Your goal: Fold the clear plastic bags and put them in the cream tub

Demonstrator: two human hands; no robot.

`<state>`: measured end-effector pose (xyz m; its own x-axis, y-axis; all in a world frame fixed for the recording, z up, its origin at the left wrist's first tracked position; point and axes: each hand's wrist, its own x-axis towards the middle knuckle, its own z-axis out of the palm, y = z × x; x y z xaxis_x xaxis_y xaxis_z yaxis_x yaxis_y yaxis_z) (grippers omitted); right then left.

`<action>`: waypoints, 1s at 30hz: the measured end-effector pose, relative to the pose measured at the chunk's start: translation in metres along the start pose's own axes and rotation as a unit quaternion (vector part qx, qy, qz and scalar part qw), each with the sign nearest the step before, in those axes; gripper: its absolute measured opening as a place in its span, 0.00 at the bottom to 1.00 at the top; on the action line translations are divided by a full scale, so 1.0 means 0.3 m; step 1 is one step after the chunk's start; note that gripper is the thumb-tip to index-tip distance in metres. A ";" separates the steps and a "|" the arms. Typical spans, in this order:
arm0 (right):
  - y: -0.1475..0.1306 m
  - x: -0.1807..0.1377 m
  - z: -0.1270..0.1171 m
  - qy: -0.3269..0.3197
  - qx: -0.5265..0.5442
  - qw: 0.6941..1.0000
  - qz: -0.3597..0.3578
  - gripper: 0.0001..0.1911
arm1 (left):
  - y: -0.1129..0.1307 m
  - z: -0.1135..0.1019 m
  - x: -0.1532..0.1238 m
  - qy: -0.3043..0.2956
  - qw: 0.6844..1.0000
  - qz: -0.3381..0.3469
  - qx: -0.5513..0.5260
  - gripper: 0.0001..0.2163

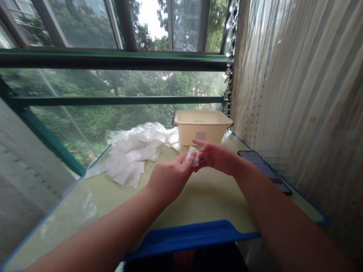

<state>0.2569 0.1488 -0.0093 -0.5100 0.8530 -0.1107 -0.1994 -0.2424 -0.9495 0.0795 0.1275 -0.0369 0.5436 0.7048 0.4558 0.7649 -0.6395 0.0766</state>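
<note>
Both hands meet above the middle of a pale green table, pinching a small white packet between them. My left hand grips its near edge with thumb and fingers closed. My right hand holds the far side, index finger stretched out over it. A heap of similar white packets and clear plastic wrappers lies to the left of the hands. A cream plastic tub stands just behind the hands at the table's far edge.
A dark phone lies flat along the right edge beside a ribbed wall. A clear plastic bag rests at the near left. The table has a blue rim; windows with green rails stand behind.
</note>
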 end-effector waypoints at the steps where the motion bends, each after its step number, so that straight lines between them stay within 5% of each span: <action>1: -0.004 -0.003 0.001 -0.009 0.005 1.000 0.004 0.17 | 0.001 0.000 -0.001 0.000 1.000 -0.005 -0.008 0.19; 5: -0.023 -0.014 -0.011 -0.028 -0.020 0.999 0.032 0.20 | 0.006 -0.012 0.000 0.048 0.994 -0.027 -0.099 0.16; 7: -0.024 -0.013 -0.026 0.017 -0.069 0.997 0.022 0.22 | 0.002 -0.020 0.010 0.074 0.969 -0.070 -0.226 0.15; 10: -0.008 -0.002 -0.038 0.092 -0.151 0.983 -0.052 0.21 | -0.015 -0.024 0.032 0.077 0.876 -0.157 -0.450 0.16; 13: 0.021 0.012 -0.023 0.031 -0.180 0.980 -0.073 0.17 | -0.035 -0.017 0.052 0.080 0.790 -0.202 -0.574 0.17; 17: 0.045 0.023 0.007 -0.006 -0.131 0.991 -0.038 0.18 | -0.039 -0.006 0.061 0.081 0.756 -0.229 -0.608 0.20; 30: 0.042 0.038 -0.026 0.100 -0.210 0.972 -0.042 0.14 | -0.037 0.017 0.064 0.028 0.670 -0.318 -0.670 0.19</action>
<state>0.2549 0.1591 -0.0249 -0.3261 0.9444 -0.0427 0.1473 0.0061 -0.9891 0.0831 0.1498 -0.0335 0.2130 0.9769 -0.0171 -0.1815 0.0568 0.9818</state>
